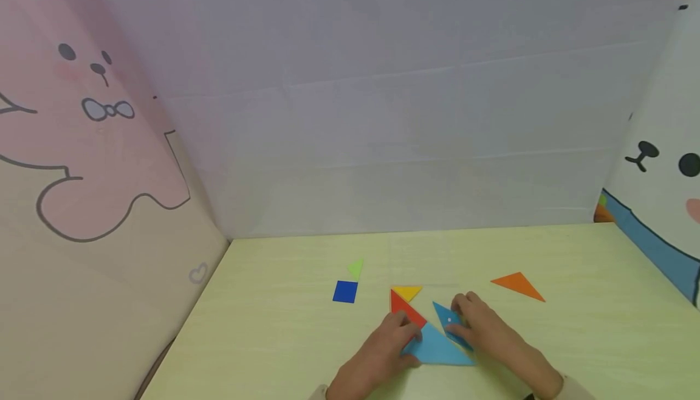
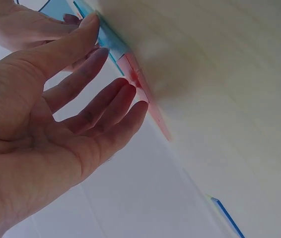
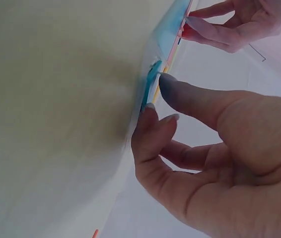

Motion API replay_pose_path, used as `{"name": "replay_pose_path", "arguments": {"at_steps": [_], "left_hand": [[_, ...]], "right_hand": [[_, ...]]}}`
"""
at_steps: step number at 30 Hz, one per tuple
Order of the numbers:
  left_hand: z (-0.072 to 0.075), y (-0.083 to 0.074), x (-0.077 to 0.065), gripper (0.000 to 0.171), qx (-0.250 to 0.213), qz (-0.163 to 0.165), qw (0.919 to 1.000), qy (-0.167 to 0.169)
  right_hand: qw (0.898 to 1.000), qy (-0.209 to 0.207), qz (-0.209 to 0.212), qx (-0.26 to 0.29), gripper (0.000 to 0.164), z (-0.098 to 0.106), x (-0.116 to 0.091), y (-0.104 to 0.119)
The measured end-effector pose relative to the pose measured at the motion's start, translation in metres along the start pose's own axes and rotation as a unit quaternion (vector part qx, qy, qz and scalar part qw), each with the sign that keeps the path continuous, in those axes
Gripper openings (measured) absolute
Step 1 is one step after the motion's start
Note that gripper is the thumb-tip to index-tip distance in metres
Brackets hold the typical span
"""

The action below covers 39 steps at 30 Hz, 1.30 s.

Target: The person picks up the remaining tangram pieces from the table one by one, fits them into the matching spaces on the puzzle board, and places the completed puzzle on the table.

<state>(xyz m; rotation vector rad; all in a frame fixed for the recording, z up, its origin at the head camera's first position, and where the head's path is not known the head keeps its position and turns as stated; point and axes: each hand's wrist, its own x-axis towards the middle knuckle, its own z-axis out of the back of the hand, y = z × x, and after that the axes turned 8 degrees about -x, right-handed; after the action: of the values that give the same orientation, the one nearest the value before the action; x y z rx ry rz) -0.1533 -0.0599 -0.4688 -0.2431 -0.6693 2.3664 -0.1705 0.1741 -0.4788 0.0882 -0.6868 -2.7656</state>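
My left hand rests its fingertips on a red triangle tangram piece and a large light-blue triangle, which lie edge to edge on the table. In the left wrist view its fingers are spread and gently bent over these pieces. My right hand pinches a smaller blue tangram piece with a white dot, between thumb and fingertips. This piece is tilted close beside the long edge of the light-blue triangle. A yellow triangle touches the red one near its top.
An orange triangle lies to the right on the pale yellow table. Left of the joined pieces are a dark blue square and a light green triangle. A faint transparent square sheet lies behind. White cloth hangs at the back.
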Motion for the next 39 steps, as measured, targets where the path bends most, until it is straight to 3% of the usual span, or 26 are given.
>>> {"name": "replay_pose_path", "arguments": {"at_steps": [7,13,21,28,39], "left_hand": [[0.001,0.0,-0.002,0.026,0.0,-0.015,0.9998,-0.009],[0.0,0.002,-0.001,0.026,0.002,-0.022,0.9997,-0.01],[0.0,0.002,-0.001,0.026,-0.01,-0.01,0.9999,-0.005],[0.001,0.002,-0.002,0.025,-0.004,-0.025,0.9996,-0.013],[0.0,0.001,-0.001,0.025,-0.01,-0.01,0.9998,-0.011]], "right_hand": [[0.999,0.008,-0.023,0.026,0.023,0.001,0.002,-0.002],[0.998,0.003,-0.011,0.07,0.024,0.0,0.002,-0.003],[0.992,0.032,-0.02,0.121,0.018,0.007,0.0,-0.007],[0.985,0.065,0.009,0.162,0.019,0.013,-0.002,-0.021],[0.976,0.098,0.032,0.189,0.022,0.02,-0.004,-0.031]]}}
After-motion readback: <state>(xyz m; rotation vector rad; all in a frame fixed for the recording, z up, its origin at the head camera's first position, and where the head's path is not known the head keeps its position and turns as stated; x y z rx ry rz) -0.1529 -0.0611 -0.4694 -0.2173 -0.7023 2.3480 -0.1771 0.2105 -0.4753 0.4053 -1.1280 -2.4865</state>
